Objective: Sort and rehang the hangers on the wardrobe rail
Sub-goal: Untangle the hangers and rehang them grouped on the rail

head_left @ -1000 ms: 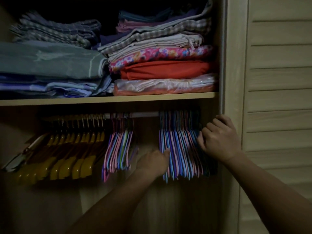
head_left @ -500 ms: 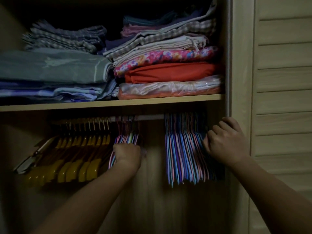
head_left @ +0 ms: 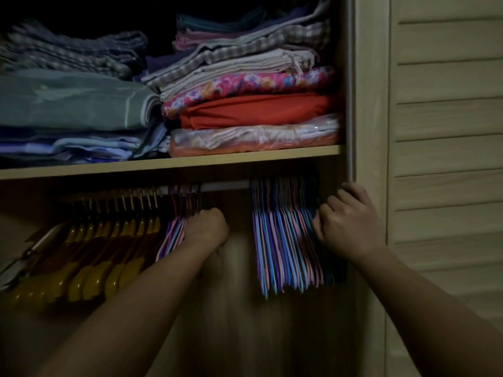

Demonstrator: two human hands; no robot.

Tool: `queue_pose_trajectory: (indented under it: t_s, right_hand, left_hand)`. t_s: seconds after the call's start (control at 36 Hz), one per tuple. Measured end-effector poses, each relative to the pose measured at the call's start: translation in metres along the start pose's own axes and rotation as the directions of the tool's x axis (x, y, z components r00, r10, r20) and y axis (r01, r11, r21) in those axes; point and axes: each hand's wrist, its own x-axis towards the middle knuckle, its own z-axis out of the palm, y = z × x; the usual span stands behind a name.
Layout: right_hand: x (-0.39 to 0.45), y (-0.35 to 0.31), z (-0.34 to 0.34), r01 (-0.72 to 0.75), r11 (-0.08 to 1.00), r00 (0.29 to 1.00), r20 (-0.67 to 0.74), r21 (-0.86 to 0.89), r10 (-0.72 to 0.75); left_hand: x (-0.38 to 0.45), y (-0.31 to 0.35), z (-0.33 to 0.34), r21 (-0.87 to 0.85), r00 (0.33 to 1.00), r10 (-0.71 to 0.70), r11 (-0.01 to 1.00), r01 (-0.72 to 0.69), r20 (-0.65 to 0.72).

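Head view: left hand [head_left: 207,227] grips the small coloured hangers [head_left: 174,235], right hand [head_left: 347,221] curls around the big bundle [head_left: 283,240]; tugging may unhook tangled hangers off the rail [head_left: 226,185].

1. Thin metal wardrobe rail [head_left: 226,185] runs horizontally just under the shelf, bare in its middle stretch.
2. Yellow wooden hangers with metal hooks [head_left: 114,257] hang packed together at the rail's left.
3. Small bunch of thin pink, blue and purple hangers [head_left: 174,235] hangs beside them.
4. Larger bunch of thin pink-and-blue hangers [head_left: 283,246] hangs at the right end.
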Motion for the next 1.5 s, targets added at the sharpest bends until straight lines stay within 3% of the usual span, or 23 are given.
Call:
queue_pose_trajectory:
  t_s: [0.22, 0.33, 0.39, 0.47, 0.53, 0.61, 0.67, 0.72, 0.75, 0.81, 0.86, 0.94, 1.0, 1.06, 1.11, 1.19, 1.25, 1.33, 1.39, 1.5]
  right_hand:
    - [0.0, 0.0, -0.006, 0.029, 0.999, 0.999, 0.023, -0.038, -0.028]
    - [0.001, -0.001, -0.01, 0.037, 0.998, 0.999, 0.016, -0.059, -0.036]
    - [0.002, -0.001, -0.012, 0.044, 0.997, 0.999, 0.031, -0.068, -0.042]
    - [0.002, -0.002, -0.015, 0.049, 0.997, 0.998, 0.045, -0.067, -0.046]
    - [0.002, -0.002, -0.021, 0.04, 0.997, 0.997, 0.074, -0.06, -0.035]
    - [0.009, -0.015, -0.036, -0.035, 0.999, 0.977, 0.207, -0.035, 0.042]
    - [0.017, -0.034, -0.046, -0.155, 0.975, 0.925, 0.371, 0.162, 0.086]
    - [0.021, -0.057, -0.056, -0.398, 0.748, 0.784, 0.62, 0.531, -0.023]
    - [0.022, -0.068, -0.061, -0.483, 0.621, 0.703, 0.697, 0.617, -0.144]
    - [0.021, -0.085, -0.068, -0.57, 0.489, 0.567, 0.747, 0.66, -0.347]
    - [0.019, -0.093, -0.072, -0.662, 0.358, 0.507, 0.745, 0.658, -0.433]
    - [0.028, -0.091, -0.078, -0.793, 0.1, 0.502, 0.738, 0.601, -0.452]
    - [0.037, -0.087, -0.084, -0.811, -0.022, 0.537, 0.73, 0.584, -0.423]
    - [0.046, -0.082, -0.088, -0.792, -0.054, 0.583, 0.726, 0.608, -0.364]
    - [0.053, -0.077, -0.092, -0.771, -0.046, 0.619, 0.731, 0.635, -0.288]
    - [0.065, -0.07, -0.101, -0.763, -0.008, 0.641, 0.756, 0.646, -0.135]
    - [0.074, -0.069, -0.109, -0.778, 0.006, 0.628, 0.778, 0.628, -0.034]
    - [0.09, -0.069, -0.118, -0.847, 0.026, 0.53, 0.841, 0.53, 0.107]
    - [0.101, -0.068, -0.119, -0.885, 0.057, 0.464, 0.863, 0.463, 0.2]
    - [0.114, -0.07, -0.112, -0.908, 0.175, 0.419, 0.843, 0.381, 0.338]
  left_hand:
    - [-0.041, -0.035, -0.006, 0.043, 0.995, 0.003, 0.999, -0.007, 0.095]
    - [-0.058, -0.061, -0.025, -0.156, 0.987, -0.036, 0.986, 0.061, 0.16]
    - [-0.065, -0.074, -0.035, -0.369, 0.969, 0.005, 0.925, 0.089, 0.245]
    - [-0.08, -0.088, -0.053, -0.665, 0.924, 0.044, 0.708, 0.239, 0.379]
    - [-0.088, -0.097, -0.066, -0.727, 0.905, 0.061, 0.62, 0.296, 0.421]
    - [-0.092, -0.113, -0.085, -0.754, 0.894, 0.09, 0.578, 0.312, 0.438]
    - [-0.091, -0.123, -0.096, -0.775, 0.9, 0.101, 0.555, 0.303, 0.424]
    - [-0.089, -0.131, -0.106, -0.794, 0.905, 0.108, 0.529, 0.298, 0.411]
    - [-0.088, -0.135, -0.11, -0.806, 0.907, 0.108, 0.511, 0.3, 0.406]
    - [-0.086, -0.142, -0.118, -0.825, 0.911, 0.098, 0.473, 0.311, 0.4]
    - [-0.085, -0.149, -0.123, -0.846, 0.923, 0.077, 0.434, 0.309, 0.376]
    - [-0.089, -0.155, -0.121, -0.863, 0.951, 0.024, 0.427, 0.27, 0.31]
    - [-0.093, -0.153, -0.112, -0.869, 0.972, -0.072, 0.437, 0.234, 0.226]
    - [-0.095, -0.149, -0.102, -0.839, 0.966, -0.249, 0.512, 0.185, 0.061]
    - [-0.097, -0.141, -0.095, -0.769, 0.917, -0.383, 0.618, 0.164, -0.112]
    - [-0.118, -0.121, -0.088, -0.702, 0.916, -0.314, 0.71, 0.052, -0.251]
    - [-0.138, -0.105, -0.081, -0.66, 0.962, -0.145, 0.75, -0.047, -0.233]
    - [-0.168, -0.075, -0.066, -0.642, 0.992, 0.106, 0.757, -0.121, -0.063]
    - [-0.183, -0.057, -0.058, -0.661, 0.974, 0.212, 0.743, -0.105, 0.083]
    - [-0.199, -0.039, -0.039, -0.647, 0.916, 0.314, 0.758, -0.085, 0.248]
